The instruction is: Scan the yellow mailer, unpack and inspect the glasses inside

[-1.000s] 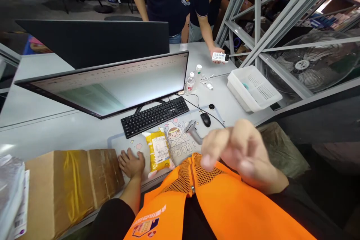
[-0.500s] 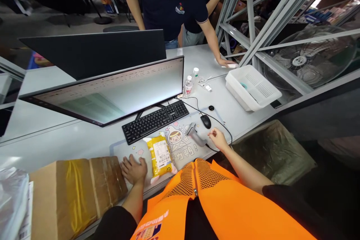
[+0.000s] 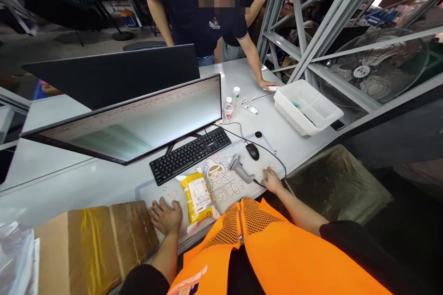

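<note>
My left hand [image 3: 166,215] lies flat on the desk mat with its fingers spread, between a taped cardboard box [image 3: 98,244] and a yellow package [image 3: 198,196] bearing a white label. It holds nothing. Resting at the mat's right part is my right hand [image 3: 272,180], its fingers loosely apart with nothing in them. A grey handheld scanner [image 3: 240,169] lies just left of that hand, and a black mouse [image 3: 252,151] sits beyond it. The black keyboard [image 3: 190,154] stands before the lit monitor [image 3: 138,124].
Two bottles [image 3: 228,109] stand beside the monitor. A white basket [image 3: 308,106] sits at the desk's right side, near a metal frame and a large fan [image 3: 362,72]. Across the desk, a person in a dark shirt [image 3: 204,23] leans with one hand on the surface.
My right hand has lowered from near the mouse to the mat and its fingers have opened. My left hand stays put. The person opposite leans further forward, and the view has shifted slightly.
</note>
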`<state>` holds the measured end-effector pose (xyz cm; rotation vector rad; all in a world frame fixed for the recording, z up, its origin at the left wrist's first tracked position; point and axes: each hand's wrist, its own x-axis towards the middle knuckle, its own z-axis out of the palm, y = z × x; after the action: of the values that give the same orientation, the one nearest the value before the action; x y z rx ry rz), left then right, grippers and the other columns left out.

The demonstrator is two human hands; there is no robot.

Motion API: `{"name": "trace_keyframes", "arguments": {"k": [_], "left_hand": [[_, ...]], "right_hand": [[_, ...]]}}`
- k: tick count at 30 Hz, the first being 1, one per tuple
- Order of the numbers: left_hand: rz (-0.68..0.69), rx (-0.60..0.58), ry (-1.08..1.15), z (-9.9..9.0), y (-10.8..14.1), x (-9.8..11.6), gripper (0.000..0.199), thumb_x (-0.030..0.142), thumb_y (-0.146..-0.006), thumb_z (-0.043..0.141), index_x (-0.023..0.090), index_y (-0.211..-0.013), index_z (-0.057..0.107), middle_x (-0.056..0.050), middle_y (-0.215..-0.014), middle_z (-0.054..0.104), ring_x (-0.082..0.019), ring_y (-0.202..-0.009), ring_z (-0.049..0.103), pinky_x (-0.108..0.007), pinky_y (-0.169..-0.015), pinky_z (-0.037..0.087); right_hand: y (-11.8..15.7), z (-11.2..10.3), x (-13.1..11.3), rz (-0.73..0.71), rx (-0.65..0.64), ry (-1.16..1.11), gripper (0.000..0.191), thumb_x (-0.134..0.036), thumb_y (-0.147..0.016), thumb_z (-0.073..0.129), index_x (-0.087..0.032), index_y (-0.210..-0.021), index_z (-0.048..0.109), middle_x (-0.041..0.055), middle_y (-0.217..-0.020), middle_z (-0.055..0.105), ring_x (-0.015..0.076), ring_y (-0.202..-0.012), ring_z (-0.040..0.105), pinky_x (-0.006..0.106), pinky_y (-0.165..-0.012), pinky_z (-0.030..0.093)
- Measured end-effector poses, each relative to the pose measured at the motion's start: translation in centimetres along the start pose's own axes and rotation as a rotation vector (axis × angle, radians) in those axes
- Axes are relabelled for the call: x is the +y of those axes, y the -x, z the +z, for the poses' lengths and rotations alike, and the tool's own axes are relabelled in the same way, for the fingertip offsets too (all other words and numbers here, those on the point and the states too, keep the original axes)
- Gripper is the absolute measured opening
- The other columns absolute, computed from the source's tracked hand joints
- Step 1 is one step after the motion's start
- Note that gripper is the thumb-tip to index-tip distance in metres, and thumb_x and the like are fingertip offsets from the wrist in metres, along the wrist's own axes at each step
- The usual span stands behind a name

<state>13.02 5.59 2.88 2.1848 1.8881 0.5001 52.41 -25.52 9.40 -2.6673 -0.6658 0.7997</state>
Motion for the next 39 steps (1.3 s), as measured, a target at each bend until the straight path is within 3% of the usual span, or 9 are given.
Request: {"name": "trace_keyframes", "arguments": {"k": [4,11,39], "left_hand": [[-0.014,-0.014,-0.012,-0.2,0.0,0.3,0.069,0.045,-0.106,0.042,0.004,-0.160,0.052,-0.031,-0.171,0.043,-0.048,-0.163,0.033,-0.071,-0.127,0.035],[-0.019,-0.024,-0.020,-0.2,0.0,0.2,0.069,0.045,-0.106,0.042,0.004,-0.161,0.052,-0.031,-0.171,0.042,-0.048,-0.164,0.032,-0.070,-0.127,0.035],[-0.017,-0.014,-0.046,0.3,0.0,-0.1,0.070,0.050,-0.106,0.038,0.008,-0.161,0.051,-0.028,-0.172,0.042,-0.046,-0.164,0.032,-0.067,-0.128,0.034]], "right_hand": [[-1.2,0.6,0.3,0.017,-0.090,0.083,0.070,-0.041,-0.099,0.074,-0.023,-0.163,0.051,0.0154,-0.180,0.031,0.0368,-0.165,0.032,0.063,-0.134,0.031],[-2.9,0.3,0.8,0.008,-0.174,0.161,0.066,-0.050,-0.102,0.070,-0.025,-0.160,0.054,0.0144,-0.178,0.035,0.0360,-0.162,0.038,0.065,-0.133,0.032],[-3.0,0.4,0.7,0.059,-0.276,0.182,0.083,-0.055,-0.100,0.071,-0.027,-0.171,0.038,0.0145,-0.185,0.018,0.0405,-0.168,0.025,0.069,-0.136,0.024]]}}
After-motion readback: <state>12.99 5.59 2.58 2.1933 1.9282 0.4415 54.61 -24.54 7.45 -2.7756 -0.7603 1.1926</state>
